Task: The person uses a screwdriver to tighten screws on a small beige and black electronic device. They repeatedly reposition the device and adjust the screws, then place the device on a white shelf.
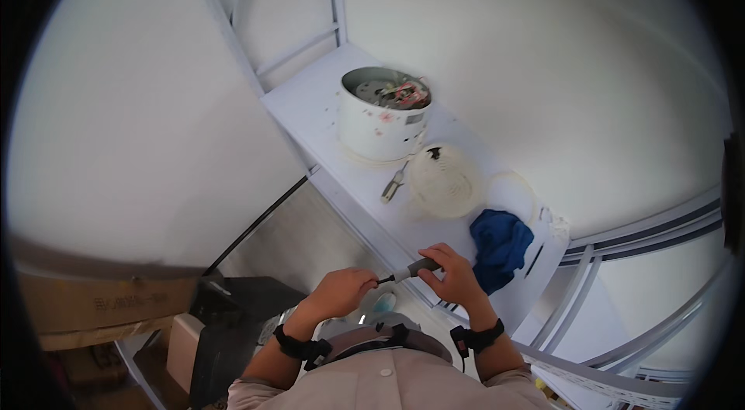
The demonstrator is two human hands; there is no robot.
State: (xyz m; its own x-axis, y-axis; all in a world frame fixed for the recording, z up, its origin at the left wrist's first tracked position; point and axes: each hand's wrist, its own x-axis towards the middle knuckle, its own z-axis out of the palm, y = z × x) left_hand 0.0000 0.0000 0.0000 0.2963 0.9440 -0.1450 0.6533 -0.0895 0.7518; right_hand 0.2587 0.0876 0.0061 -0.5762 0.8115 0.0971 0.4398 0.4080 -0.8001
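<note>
A screwdriver with a grey handle is held between my two hands, close in front of my body. My right hand closes round its handle. At the other end, my left hand pinches the dark shaft near the tip; whether a small part is also between those fingers is hidden. Beyond them on a white shelf stands a white round appliance housing with a flower print, open at the top with red and pale wires inside. Beside it lie a second screwdriver and a round cream cover.
A crumpled blue cloth lies on the shelf, right of the cover. Near it are a thin pale ring and a slim dark stick. Metal rails run along the right. Cardboard boxes and a black box stand lower left.
</note>
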